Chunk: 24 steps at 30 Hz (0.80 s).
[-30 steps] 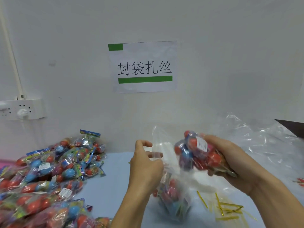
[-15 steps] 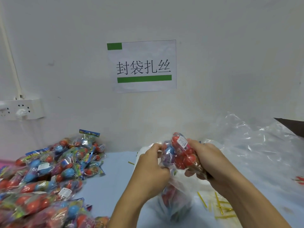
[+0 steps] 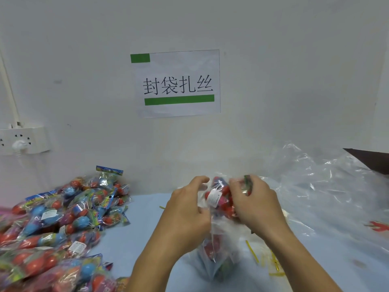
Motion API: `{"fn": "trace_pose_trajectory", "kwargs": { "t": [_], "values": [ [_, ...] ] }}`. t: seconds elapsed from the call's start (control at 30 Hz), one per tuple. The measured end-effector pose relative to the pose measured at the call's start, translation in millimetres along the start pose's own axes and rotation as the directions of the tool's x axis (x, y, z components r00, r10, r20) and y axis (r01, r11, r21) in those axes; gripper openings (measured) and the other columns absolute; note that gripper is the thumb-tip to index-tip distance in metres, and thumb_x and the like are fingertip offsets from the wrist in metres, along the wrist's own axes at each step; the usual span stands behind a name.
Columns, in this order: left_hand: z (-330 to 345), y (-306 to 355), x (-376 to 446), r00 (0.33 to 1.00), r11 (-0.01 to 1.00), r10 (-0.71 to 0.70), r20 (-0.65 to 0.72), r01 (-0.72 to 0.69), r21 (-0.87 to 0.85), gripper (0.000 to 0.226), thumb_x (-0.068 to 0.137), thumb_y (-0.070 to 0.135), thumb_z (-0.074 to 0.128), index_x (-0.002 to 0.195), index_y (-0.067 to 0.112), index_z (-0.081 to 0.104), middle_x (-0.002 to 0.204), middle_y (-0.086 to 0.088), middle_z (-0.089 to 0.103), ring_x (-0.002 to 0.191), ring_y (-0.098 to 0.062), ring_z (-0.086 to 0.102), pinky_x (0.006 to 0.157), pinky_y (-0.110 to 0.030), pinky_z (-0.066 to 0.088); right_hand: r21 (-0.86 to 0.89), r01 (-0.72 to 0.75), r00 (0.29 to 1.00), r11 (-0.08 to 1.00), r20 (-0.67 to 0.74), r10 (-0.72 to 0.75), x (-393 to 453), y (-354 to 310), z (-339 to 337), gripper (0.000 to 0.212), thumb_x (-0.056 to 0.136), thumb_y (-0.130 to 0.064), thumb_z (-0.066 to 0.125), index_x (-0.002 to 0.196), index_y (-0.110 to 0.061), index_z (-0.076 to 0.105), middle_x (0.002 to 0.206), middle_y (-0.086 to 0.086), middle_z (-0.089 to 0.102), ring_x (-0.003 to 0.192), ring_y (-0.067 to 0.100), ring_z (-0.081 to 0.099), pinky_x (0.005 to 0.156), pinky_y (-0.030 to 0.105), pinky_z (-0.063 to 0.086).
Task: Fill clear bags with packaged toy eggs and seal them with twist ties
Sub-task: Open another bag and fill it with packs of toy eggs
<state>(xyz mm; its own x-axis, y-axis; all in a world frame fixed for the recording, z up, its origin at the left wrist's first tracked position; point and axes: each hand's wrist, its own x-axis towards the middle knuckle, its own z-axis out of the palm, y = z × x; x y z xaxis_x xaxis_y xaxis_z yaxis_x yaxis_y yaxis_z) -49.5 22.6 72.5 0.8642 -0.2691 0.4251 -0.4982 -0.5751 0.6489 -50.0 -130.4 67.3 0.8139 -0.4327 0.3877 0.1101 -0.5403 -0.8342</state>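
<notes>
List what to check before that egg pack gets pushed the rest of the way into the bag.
1. Left hand holds the clear bag at its mouth: ok.
2. Right hand grips the egg pack: ok.
3. Pack sits at the bag's mouth: ok; how far in, cannot tell.
4. Bag already holds eggs lower down: ok.
5. Twist ties lie on the table beside the bag, ready for sealing: ok.
6. More packs in the pile to the left: ok.
</notes>
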Motion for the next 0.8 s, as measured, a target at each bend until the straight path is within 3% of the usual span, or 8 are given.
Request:
{"fn": "trace_pose_trajectory", "kwargs": {
  "t": [0.13,0.2,0.37,0.47,0.53,0.6,0.7,0.8],
  "values": [
    [-1.7,5.3,-1.7,0.997,1.000,-0.002,-0.080,0.003,0.021,0.053,0.079,0.005,0.049,0.112,0.046,0.053,0.103,0.020,0.065,0.078,-0.009,0.063,0.078,-0.029,0.056,-0.061,0.130,0.982,0.990,0.143,-0.120,-5.6,-1.1,5.3,0.036,0.089,-0.058,0.053,0.076,-0.024,0.053,0.070,-0.008,0.063,0.068,0.012,0.060,0.062,0.034,0.047],
    [-4.2,5.4,-3.1,0.997,0.999,0.009,-0.079,-0.006,0.032,0.052,0.077,0.007,0.048,0.107,0.049,0.051,0.100,0.020,0.066,0.074,-0.012,0.063,0.077,-0.032,0.056,-0.075,0.138,0.965,0.988,0.233,-0.117,-5.4,-1.5,0.9,0.042,0.084,-0.067,0.052,0.079,-0.025,0.056,0.070,-0.009,0.065,0.066,0.006,0.061,0.060,0.029,0.045],
    [-5.4,6.1,-4.0,0.997,0.997,0.062,-0.055,-0.059,0.055,0.059,0.077,0.006,0.047,0.103,0.059,0.038,0.083,0.036,0.056,0.064,-0.005,0.060,0.065,-0.019,0.054,0.095,0.041,0.896,0.995,0.436,-0.078,-4.8,-0.2,-12.3,0.028,0.080,-0.055,0.071,0.093,-0.031,0.065,0.079,-0.022,0.071,0.071,-0.005,0.067,0.058,0.011,0.049],
    [-5.7,6.0,-5.2,0.997,0.997,0.077,-0.031,-0.076,0.030,0.069,0.076,-0.001,0.046,0.104,0.061,0.039,0.083,0.045,0.054,0.064,0.004,0.058,0.059,-0.010,0.045,0.323,-0.103,0.921,0.941,0.389,-0.033,-3.4,0.6,-6.1,0.041,0.070,-0.038,0.086,0.104,-0.025,0.068,0.089,-0.005,0.077,0.083,0.012,0.075,0.082,0.035,0.061],
    [-4.8,4.8,-6.3,0.997,0.996,0.083,-0.008,-0.083,0.011,0.072,0.074,-0.001,0.046,0.113,0.060,0.043,0.086,0.044,0.052,0.069,0.006,0.058,0.062,-0.006,0.042,0.426,-0.192,0.934,0.884,0.355,0.032,-3.2,-0.7,-0.8,0.049,0.066,-0.029,0.090,0.108,-0.016,0.069,0.093,0.005,0.078,0.086,0.022,0.076,0.083,0.045,0.061],
    [-3.0,3.2,-5.9,0.997,0.997,0.079,-0.006,-0.079,0.020,0.072,0.076,0.000,0.046,0.128,0.050,0.047,0.092,0.041,0.050,0.072,0.002,0.058,0.064,-0.006,0.042,0.466,-0.243,0.929,0.851,0.365,0.066,-3.3,-2.0,1.4,0.037,0.070,-0.022,0.089,0.101,-0.010,0.074,0.087,0.009,0.078,0.080,0.025,0.077,0.075,0.041,0.062],
    [-1.0,0.3,-3.6,0.997,0.998,0.059,-0.041,-0.058,0.028,0.063,0.082,0.001,0.046,0.132,0.040,0.049,0.112,0.027,0.060,0.067,-0.005,0.058,0.064,-0.011,0.043,0.394,-0.258,0.913,0.882,0.399,0.089,-4.2,-2.5,-2.0,0.019,0.074,-0.019,0.086,0.088,-0.010,0.077,0.079,0.007,0.078,0.075,0.023,0.077,0.072,0.037,0.063],
    [-2.2,3.2,-5.8,0.995,0.994,0.063,-0.072,-0.055,0.099,0.067,0.083,0.004,0.046,0.140,0.040,0.045,0.135,0.016,0.056,0.100,-0.021,0.062,0.086,-0.032,0.052,0.251,-0.193,0.917,0.948,0.390,0.084,-6.8,-3.3,-6.3,0.016,0.072,-0.020,0.085,0.083,-0.014,0.074,0.070,0.000,0.076,0.064,0.013,0.074,0.058,0.023,0.058]
  ]
}}
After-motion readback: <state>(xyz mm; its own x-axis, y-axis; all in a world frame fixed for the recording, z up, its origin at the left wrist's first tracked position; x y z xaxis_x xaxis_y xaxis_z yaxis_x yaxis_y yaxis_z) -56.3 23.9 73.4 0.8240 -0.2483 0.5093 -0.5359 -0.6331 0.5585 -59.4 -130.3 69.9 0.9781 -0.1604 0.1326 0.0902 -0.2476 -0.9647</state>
